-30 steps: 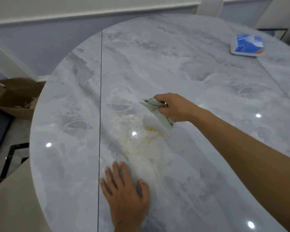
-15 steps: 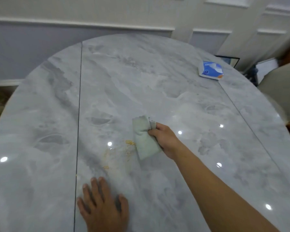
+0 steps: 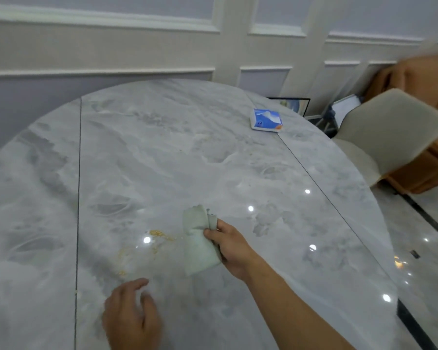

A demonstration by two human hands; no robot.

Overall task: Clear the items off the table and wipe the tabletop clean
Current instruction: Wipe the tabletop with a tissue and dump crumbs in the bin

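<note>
On the table [image 3: 162, 160], right hand [image 3: 232, 246] grips cloth [image 3: 199, 246] beside crumbs [image 3: 162, 234], left hand [image 3: 130, 314] relaxed

A pale wall [image 3: 111, 46] with white moulded panels is running across the back. To the right, a cream padded chair [image 3: 390, 132] is standing on a glossy marble floor [image 3: 430, 274], which is reflecting small lights. A black-framed picture [image 3: 295, 104] is standing against the wall.
</note>
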